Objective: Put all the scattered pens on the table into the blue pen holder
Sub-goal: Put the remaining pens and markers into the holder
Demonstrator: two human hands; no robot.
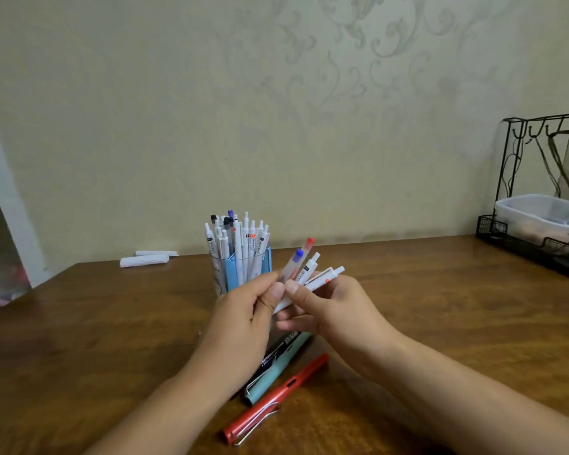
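Polished brown wood table [440, 290] bearing a translucent blue plastic pen holder [266, 262] of white plastic pens [243, 244]; before the holder, a matt red pen [276, 399] with a metal clip.

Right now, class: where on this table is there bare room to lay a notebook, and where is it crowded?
Bare wood lies left of the blue pen holder, in front of the paper rolls, and between the right hand and the wire rack. Crowded: the near centre, where both hands, the teal pen and red pen lie.
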